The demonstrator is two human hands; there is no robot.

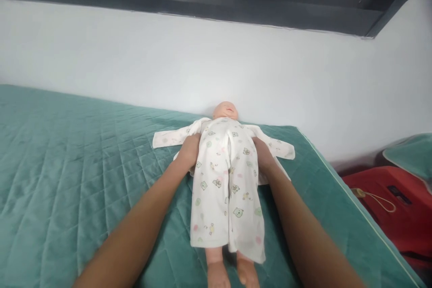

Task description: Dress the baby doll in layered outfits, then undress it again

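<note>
A baby doll [227, 110] lies on its back, head towards the wall and bare feet towards me. White baby pants [216, 189] printed with small animals cover its legs and reach high over its belly. Beneath them, a white baby shirt [172, 137] spreads out to both sides with its sleeves flat. My left hand [191, 148] is at the left edge of the pants and my right hand [263, 153] at the right edge, near the waist. The fingers of both hands are hidden behind the cloth, so their grip cannot be made out.
The doll rests on a green quilted mattress cover [84, 157] that meets a white wall [135, 63]. A dark window frame [202, 2] with bars runs above. Beyond the bed's right edge lies a red case or bag [381, 202] with a looped cord.
</note>
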